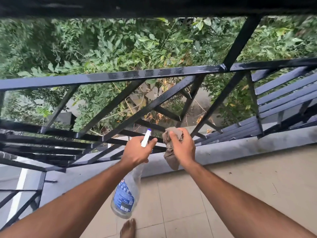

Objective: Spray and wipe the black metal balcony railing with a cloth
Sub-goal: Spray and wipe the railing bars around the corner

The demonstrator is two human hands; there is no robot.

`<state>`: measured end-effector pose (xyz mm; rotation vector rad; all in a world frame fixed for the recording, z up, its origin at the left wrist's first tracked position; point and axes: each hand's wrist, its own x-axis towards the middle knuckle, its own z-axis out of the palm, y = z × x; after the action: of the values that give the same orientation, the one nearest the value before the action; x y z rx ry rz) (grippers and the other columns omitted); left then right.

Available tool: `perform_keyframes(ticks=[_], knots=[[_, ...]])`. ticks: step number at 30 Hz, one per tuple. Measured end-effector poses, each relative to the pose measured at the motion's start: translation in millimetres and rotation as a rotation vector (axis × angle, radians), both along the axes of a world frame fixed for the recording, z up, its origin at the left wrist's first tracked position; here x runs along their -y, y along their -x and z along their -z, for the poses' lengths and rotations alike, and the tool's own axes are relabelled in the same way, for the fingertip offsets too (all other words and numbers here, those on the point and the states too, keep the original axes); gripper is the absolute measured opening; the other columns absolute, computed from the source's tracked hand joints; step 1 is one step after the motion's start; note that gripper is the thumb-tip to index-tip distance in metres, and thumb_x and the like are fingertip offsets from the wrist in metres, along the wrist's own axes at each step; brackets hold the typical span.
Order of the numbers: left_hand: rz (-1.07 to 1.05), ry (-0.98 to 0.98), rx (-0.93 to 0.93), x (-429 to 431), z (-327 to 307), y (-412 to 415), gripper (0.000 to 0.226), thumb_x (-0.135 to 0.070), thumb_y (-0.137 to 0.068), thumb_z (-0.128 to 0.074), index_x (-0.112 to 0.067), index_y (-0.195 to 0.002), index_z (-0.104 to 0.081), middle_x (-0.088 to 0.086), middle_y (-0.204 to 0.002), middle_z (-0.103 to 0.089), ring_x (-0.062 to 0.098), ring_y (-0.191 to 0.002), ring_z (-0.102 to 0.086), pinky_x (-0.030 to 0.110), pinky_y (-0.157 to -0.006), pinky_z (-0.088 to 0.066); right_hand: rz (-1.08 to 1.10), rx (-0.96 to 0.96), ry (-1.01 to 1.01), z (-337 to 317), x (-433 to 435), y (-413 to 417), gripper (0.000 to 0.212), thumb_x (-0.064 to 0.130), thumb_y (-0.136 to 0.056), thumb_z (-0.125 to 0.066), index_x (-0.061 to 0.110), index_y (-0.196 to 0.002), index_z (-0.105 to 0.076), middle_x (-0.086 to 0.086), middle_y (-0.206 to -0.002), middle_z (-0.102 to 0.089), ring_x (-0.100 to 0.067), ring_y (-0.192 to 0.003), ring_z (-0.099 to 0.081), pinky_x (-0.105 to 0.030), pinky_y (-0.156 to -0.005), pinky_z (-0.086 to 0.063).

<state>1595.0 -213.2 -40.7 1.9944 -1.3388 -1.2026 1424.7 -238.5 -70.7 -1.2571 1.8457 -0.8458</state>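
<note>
I am looking down through the head camera at 2 bare forearms reaching out toward the black railing (120,76), whose long horizontal rails and slanted bars are running across the view from left to right. The left hand (137,150) is gripping the neck of a clear spray bottle (126,194), fingers curled round it, with the forefinger stretching forward beside the head. The white nozzle (146,137), blue at its tip, is pointing up and away toward the lower bars, while the bottle's body, carrying a blue label, is hanging down below the wrist over the floor. The right hand (182,148) is clutching a crumpled grey-brown cloth (170,160), thumb and fingers closing over the bunched top and a loose end dangling under the palm. The cloth is sitting just in front of the lower bars, close beside the nozzle; I cannot tell whether it is touching the metal. The middle rail is showing pale, streaky patches along its top face. A grey ledge (240,148) is carrying the railing's foot, and pale floor tiles (223,186) are spreading beneath the arms, where 1 bare foot (128,228) is showing at the bottom edge. Green foliage (103,45) is filling the space beyond the bars.
</note>
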Motion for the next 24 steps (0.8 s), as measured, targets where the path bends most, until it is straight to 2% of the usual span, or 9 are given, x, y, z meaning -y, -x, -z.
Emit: perform_keyframes(ticks=[3, 5, 7, 9, 12, 14, 19, 21, 24], knots=[[0.029, -0.026, 0.031, 3, 4, 6, 0.041, -0.041, -0.098, -0.065, -0.013, -0.07, -0.055, 0.003, -0.061, -0.062, 0.019, -0.045, -0.068, 0.024, -0.044, -0.048, 0.012, 0.005, -0.016, 2, 1, 4, 0.015, 0.045, -0.097, -0.061, 0.032, -0.1, -0.057, 0.018, -0.086, -0.061, -0.013, -0.088, -0.057, -0.027, -0.068, -0.037], [0.039, -0.057, 0.036, 5, 7, 11, 0.042, -0.043, -0.097, -0.066, -0.012, -0.072, -0.057, 0.004, -0.062, -0.064, 0.022, -0.046, -0.069, 0.029, -0.05, -0.053, 0.014, 0.004, -0.027, 2, 1, 7, 0.012, 0.045, -0.097, -0.061, 0.035, -0.1, -0.055, 0.021, -0.085, -0.058, -0.012, -0.086, -0.054, -0.026, -0.072, -0.036], [0.054, -0.087, 0.019, 8, 11, 17, 0.046, -0.048, -0.095, -0.067, -0.007, -0.077, -0.061, 0.007, -0.066, -0.069, 0.026, -0.049, -0.071, 0.039, -0.06, -0.06, 0.029, -0.003, -0.026, 4, 1, 12, 0.013, 0.045, -0.097, -0.062, 0.035, -0.1, -0.056, 0.016, -0.088, -0.06, -0.014, -0.088, -0.056, -0.026, -0.073, -0.036], [0.071, -0.116, -0.004, 10, 15, 23, 0.052, -0.052, -0.093, -0.068, 0.0, -0.085, -0.065, 0.011, -0.072, -0.071, 0.026, -0.049, -0.07, 0.044, -0.062, -0.06, 0.045, -0.016, -0.026, 8, 1, 18, 0.014, 0.046, -0.096, -0.063, 0.034, -0.101, -0.057, 0.009, -0.094, -0.065, -0.017, -0.091, -0.059, -0.027, -0.075, -0.039], [0.086, -0.12, 0.005, 12, 22, 30, 0.045, -0.044, -0.096, -0.067, -0.003, -0.08, -0.062, 0.005, -0.062, -0.062, 0.02, -0.042, -0.065, 0.029, -0.048, -0.051, 0.069, -0.03, -0.038, 12, 1, 24, 0.019, 0.046, -0.096, -0.062, 0.029, -0.105, -0.061, 0.007, -0.098, -0.065, -0.017, -0.091, -0.058, -0.026, -0.075, -0.038], [0.074, -0.126, 0.016, 14, 27, 34, 0.041, -0.041, -0.096, -0.068, -0.009, -0.073, -0.056, 0.004, -0.06, -0.059, 0.019, -0.041, -0.064, 0.026, -0.048, -0.048, 0.091, -0.033, -0.041, 13, -1, 28, 0.022, 0.044, -0.096, -0.063, 0.026, -0.109, -0.063, 0.008, -0.096, -0.064, -0.016, -0.09, -0.056, -0.026, -0.074, -0.037], [0.092, -0.189, -0.073, 21, 35, 49, 0.055, -0.05, -0.09, -0.072, 0.005, -0.09, -0.066, 0.017, -0.076, -0.072, 0.023, -0.047, -0.066, 0.046, -0.066, -0.062, 0.164, -0.028, -0.063, 23, -6, 41, 0.023, 0.044, -0.095, -0.065, 0.025, -0.109, -0.064, 0.01, -0.094, -0.064, -0.016, -0.091, -0.057, -0.026, -0.075, -0.038], [0.111, -0.16, -0.064, 22, 38, 54, 0.047, -0.045, -0.092, -0.071, 0.0, -0.08, -0.063, 0.008, -0.066, -0.064, 0.022, -0.047, -0.067, 0.045, -0.065, -0.062, 0.185, -0.037, -0.071, 28, -7, 44, 0.023, 0.046, -0.094, -0.065, 0.026, -0.108, -0.063, 0.008, -0.096, -0.067, -0.018, -0.093, -0.06, -0.028, -0.076, -0.041], [0.141, -0.099, -0.041, 22, 41, 58, 0.041, -0.037, -0.094, -0.07, -0.017, -0.063, -0.053, -0.004, -0.052, -0.055, 0.02, -0.045, -0.067, 0.034, -0.053, -0.059, 0.209, -0.037, -0.079, 34, -8, 45, 0.022, 0.044, -0.096, -0.064, 0.027, -0.111, -0.063, 0.007, -0.102, -0.068, -0.02, -0.097, -0.061, -0.031, -0.079, -0.045]])
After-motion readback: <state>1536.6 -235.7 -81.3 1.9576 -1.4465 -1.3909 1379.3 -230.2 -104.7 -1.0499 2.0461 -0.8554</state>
